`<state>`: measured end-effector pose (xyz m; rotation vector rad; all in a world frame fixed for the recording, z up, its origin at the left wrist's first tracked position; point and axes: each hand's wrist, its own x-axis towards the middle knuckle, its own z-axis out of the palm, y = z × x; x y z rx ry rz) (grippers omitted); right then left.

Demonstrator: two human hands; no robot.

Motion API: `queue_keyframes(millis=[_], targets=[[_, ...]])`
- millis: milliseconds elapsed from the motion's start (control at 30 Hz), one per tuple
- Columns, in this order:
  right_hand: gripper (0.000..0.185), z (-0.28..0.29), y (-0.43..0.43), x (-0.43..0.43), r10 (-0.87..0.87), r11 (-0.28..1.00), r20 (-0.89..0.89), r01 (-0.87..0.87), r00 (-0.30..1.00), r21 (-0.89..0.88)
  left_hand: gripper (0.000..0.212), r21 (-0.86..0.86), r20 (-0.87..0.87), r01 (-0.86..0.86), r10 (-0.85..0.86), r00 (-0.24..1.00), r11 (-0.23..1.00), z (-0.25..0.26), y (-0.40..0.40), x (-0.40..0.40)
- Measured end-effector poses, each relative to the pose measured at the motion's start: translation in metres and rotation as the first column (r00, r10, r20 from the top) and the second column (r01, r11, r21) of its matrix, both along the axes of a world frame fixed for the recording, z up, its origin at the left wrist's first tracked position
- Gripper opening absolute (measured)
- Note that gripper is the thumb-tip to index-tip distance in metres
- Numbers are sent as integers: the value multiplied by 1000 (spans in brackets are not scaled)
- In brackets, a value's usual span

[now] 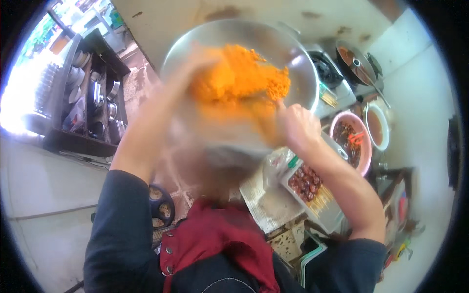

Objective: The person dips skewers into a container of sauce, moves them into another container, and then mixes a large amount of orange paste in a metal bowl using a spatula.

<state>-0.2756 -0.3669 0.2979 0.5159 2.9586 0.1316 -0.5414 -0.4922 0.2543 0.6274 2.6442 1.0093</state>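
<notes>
A large round metal basin (256,33) is before me, with orange, crumbly or grated food (238,77) heaped in its middle. My left hand (207,56) is blurred and reaches over the basin's left part, at the edge of the orange food; its fingers are not clear. At the lower right of the food is my right hand (300,122), fingers curled. Blur hides whether it holds something; a greyish shape shows beside it under the food. Below the basin's middle, a pale and dark area is too blurred to name.
A plastic tray (329,216) of skewered dark meat (306,181) lies to the right. Beyond stand a pink basin (367,154) with dark food and red tongs, a white bowl (384,137) of liquid, and a stove (346,97) with a pan (342,55). A dish rack (78,141) is at left.
</notes>
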Motion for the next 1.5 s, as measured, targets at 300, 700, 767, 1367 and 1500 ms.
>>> queue_keyframes(millis=[300, 700, 767, 1367, 1500], targets=[[28, -9, 10, 12, 6, 999, -5, -6, 1000, -43, 102, 0, 149, -67, 67, 987, 998, 29, -24, 3], [28, -51, 26, -73, -5, 997, -90, -2, 996, -76, 90, 269, 172, -203, 160, 972, 942, 31, -36, -2], [28, -57, 38, -90, -18, 998, -149, 9, 989, -59, 92, 213, 76, -201, 189, 979, 956, 20, -34, -17], [20, -15, 14, 0, 292, 947, -21, -292, 956, -132, 54, 292, 63, -91, 75, 995, 952, 10, -51, -65], [20, 30, 12, 16, 268, 963, 99, -269, 958, -6, 62, 475, 81, 5, -49, 996, 880, 31, -37, -26]])
